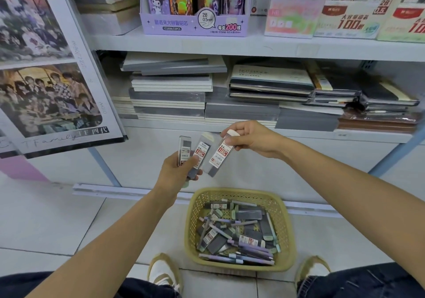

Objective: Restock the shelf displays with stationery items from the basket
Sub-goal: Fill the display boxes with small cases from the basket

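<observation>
A yellow woven basket (285,233) stands on the floor between my feet, filled with several pencil-lead cases and purple pens (250,249). Above it, my left hand (174,171) grips two clear lead cases (193,153) fanned upward. My right hand (255,140) pinches a third lead case (219,156) by its white cap, hanging tilted just right of the other two. On the upper shelf stand display boxes: a purple 2B 0.5 mm lead box (195,25) and white-and-red lead boxes (351,19) further right.
The lower shelf holds stacks of grey and white notebooks (172,90) and dark-covered notebooks (271,84). A framed poster (53,86) leans against the shelf at left. White floor tiles lie around the basket; my two shoes (164,272) flank it.
</observation>
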Tool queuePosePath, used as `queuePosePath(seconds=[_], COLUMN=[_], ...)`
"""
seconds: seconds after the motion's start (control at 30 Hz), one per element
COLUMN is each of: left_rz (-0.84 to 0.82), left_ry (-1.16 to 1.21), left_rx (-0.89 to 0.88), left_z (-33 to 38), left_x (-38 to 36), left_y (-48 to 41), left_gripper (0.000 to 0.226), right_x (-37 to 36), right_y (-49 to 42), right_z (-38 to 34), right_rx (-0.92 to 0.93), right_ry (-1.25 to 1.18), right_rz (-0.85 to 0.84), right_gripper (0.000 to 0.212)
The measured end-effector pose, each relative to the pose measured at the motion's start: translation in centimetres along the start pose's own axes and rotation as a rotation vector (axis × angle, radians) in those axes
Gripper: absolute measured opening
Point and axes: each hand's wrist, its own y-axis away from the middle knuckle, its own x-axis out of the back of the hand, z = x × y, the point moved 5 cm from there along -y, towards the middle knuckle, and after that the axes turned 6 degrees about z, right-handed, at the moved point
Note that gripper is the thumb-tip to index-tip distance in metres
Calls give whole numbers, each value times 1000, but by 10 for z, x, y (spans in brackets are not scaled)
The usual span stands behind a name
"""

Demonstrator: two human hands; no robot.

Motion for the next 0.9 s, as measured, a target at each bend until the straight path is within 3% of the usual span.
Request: queuePosePath(seconds=[0.23, 0.37, 0.5, 0.67, 0.8, 0.9], left_rz=[-83, -61, -43, -179, -364, -460], left_ry=[93, 15, -3, 37, 115, 186], left_rx=[18, -67, -169, -252, -406, -487], left_z=[-1, 10, 48, 128, 204, 248], left_x=[-20, -26, -41, -85, -136, -173], left_y=[7, 6, -8, -23, -21, -17], left_gripper=[24, 17, 9, 9, 23, 17], right_x=[-10, -17, -6, 54, 120, 172], right_y=[-3, -2, 2, 29, 71, 105], right_z=[4, 2, -36, -123, -176, -209], right_rx=[110, 92, 77, 258, 423, 523], right_ry=[-87, -82, -34, 167, 111, 107], right_rz=[179, 174, 120, 243, 357, 487], right_gripper=[22, 31, 18, 25, 15, 13])
